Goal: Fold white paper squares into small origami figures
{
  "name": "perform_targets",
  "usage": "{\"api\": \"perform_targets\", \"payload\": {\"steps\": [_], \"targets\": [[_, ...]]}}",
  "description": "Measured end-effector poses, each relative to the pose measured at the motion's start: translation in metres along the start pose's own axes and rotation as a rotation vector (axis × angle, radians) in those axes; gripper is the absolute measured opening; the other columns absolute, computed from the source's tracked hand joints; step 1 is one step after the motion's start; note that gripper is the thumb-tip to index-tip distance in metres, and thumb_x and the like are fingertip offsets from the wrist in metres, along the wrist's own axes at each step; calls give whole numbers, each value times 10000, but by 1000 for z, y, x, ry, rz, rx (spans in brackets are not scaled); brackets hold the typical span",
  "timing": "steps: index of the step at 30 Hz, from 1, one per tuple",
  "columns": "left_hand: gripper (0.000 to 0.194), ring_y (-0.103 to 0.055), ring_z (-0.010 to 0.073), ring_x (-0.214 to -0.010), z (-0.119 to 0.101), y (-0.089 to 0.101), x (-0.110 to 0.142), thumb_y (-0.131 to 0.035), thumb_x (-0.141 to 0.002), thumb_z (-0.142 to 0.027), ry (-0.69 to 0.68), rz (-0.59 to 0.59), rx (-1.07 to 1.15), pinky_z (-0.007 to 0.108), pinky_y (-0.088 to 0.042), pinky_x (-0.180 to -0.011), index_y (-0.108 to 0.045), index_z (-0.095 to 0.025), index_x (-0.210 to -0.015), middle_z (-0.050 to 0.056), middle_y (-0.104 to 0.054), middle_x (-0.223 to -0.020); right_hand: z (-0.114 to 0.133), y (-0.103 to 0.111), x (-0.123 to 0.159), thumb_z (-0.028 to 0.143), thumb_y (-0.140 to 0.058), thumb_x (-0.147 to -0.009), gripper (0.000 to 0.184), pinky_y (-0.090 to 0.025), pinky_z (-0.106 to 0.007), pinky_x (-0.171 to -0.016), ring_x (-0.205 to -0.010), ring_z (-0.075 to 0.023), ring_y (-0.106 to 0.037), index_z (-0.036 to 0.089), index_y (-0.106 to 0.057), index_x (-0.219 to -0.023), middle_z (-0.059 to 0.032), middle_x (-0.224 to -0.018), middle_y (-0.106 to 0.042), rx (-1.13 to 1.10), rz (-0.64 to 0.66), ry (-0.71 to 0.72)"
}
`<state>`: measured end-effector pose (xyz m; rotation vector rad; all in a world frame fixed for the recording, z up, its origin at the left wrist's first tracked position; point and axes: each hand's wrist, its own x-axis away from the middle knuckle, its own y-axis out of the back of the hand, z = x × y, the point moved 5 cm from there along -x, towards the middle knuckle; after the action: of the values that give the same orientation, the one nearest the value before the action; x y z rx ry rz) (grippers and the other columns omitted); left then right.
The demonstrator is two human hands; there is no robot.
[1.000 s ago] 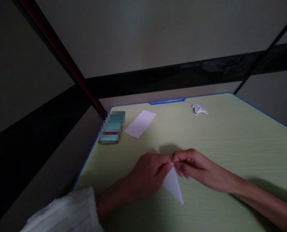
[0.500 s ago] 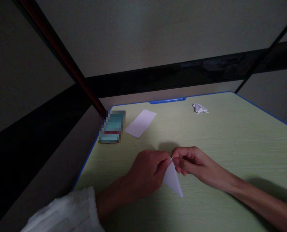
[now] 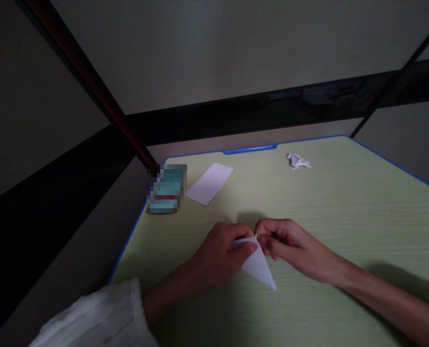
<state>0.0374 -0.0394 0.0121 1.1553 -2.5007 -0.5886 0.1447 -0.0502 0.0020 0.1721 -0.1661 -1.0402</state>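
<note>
A white paper folded into a narrow triangle (image 3: pixel 259 267) lies over the pale green table (image 3: pixel 344 212), its sharp tip pointing toward me. My left hand (image 3: pixel 221 255) pinches the paper's upper left flap with thumb and fingers. My right hand (image 3: pixel 290 243) pinches the top corner from the right, fingers curled. Both hands meet at the paper's upper end, just above the table surface. A white sleeve (image 3: pixel 95 318) covers my left forearm.
A flat white slip of paper (image 3: pixel 210 183) lies at the back left, beside a blurred teal box (image 3: pixel 166 189) at the table's left edge. A small folded white paper figure (image 3: pixel 298 161) sits at the back. The blue table rim (image 3: pixel 250 150) runs along the far edge.
The paper's upper left flap has been drawn open to the left under my left thumb. Both hands shifted slightly up and away from me; the triangle's tip swung a little right.
</note>
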Motion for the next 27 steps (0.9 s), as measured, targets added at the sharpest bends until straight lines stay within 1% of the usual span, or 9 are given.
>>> {"api": "perform_targets", "payload": {"steps": [4, 9, 14, 18, 23, 27], "targets": [[184, -346, 67, -490, 1, 1, -1, -423, -729, -211, 5, -11, 13, 196, -245, -455, -431, -143, -557, -56, -368, -507, -2, 0, 0, 152, -394, -766, 152, -297, -198, -486, -525, -77, -367, 153, -430, -618, 37, -560, -391, -20, 37, 9], [184, -337, 67, -482, 0, 0, -1, -417, -728, -210, 9, -1, 11, 198, -238, -449, -434, -144, -556, -56, -360, -501, -2, -1, 2, 183, -404, -776, 164, -272, -197, -465, -516, -75, -339, 157, -428, -615, 41, -560, -366, 9, 21, 4], [176, -347, 68, -486, -1, 3, -1, -425, -726, -203, 15, -38, -24, 199, -244, -453, -442, -144, -561, -54, -376, -501, -3, 0, 1, 175, -392, -768, 139, -283, -198, -470, -514, -77, -345, 161, -425, -633, 42, -562, -373, -32, -26, 2], [162, -359, 71, -498, 1, 3, -1, -428, -727, -205, 26, -34, -3, 196, -258, -458, -460, -141, -582, -51, -391, -515, -3, -1, 1, 178, -393, -776, 149, -293, -204, -482, -528, -81, -360, 153, -437, -636, 34, -573, -392, 3, -1, -3], [169, -345, 66, -488, -1, 4, 0, -424, -730, -199, 13, -37, -18, 195, -248, -453, -445, -142, -572, -55, -373, -508, -3, -2, 1, 153, -395, -766, 131, -276, -200, -468, -520, -76, -334, 157, -426, -639, 41, -571, -368, -33, -20, 1], [162, -352, 69, -493, -1, 5, -1, -433, -726, -194, 26, -59, -45, 196, -251, -459, -453, -142, -574, -55, -379, -506, -3, -2, 1, 145, -387, -767, 125, -290, -198, -476, -524, -78, -349, 158, -426, -649, 37, -578, -388, -38, -23, 12]]}}
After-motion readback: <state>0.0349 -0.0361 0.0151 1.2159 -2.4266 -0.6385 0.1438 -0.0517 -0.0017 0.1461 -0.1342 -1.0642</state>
